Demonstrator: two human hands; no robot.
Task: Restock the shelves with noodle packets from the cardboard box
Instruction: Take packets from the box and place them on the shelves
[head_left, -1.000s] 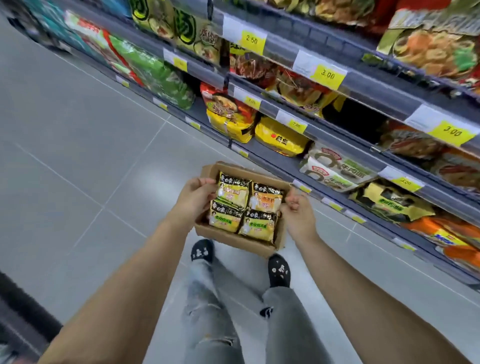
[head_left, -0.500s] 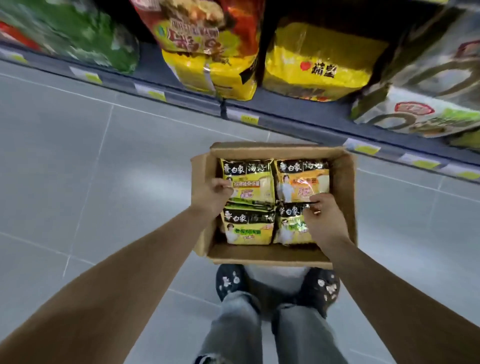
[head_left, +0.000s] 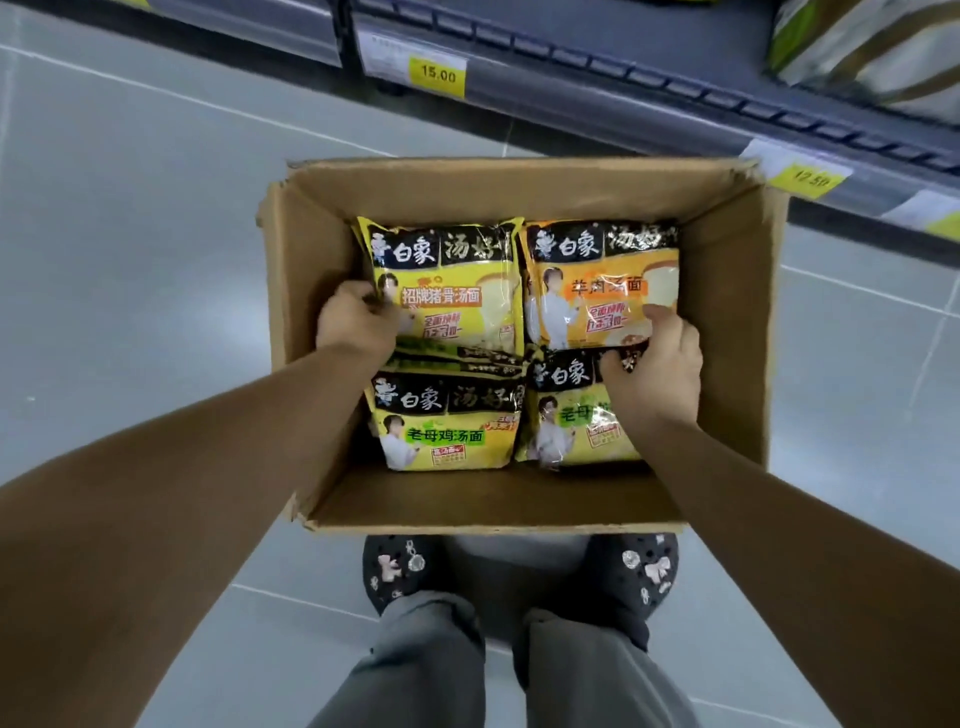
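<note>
An open cardboard box (head_left: 727, 322) sits on the grey floor in front of my feet, holding several noodle packets in a two-by-two layout. My left hand (head_left: 356, 325) is inside the box and grips the left edge of the far-left yellow packet (head_left: 457, 291). My right hand (head_left: 652, 366) pinches the near edge of the far-right orange packet (head_left: 597, 280) and covers part of the near-right yellow-green packet (head_left: 561, 426). The near-left yellow-green packet (head_left: 447, 421) lies untouched.
The bottom shelf edge (head_left: 623, 88) runs across the top of the view with yellow price tags (head_left: 437, 75). A bagged product (head_left: 872, 52) sits on the shelf at the upper right. My two dark shoes (head_left: 519, 577) stand just behind the box.
The box went from being carried in both hands to resting on the floor. The view dropped closer, and both hands moved inside the box onto the two far packets.
</note>
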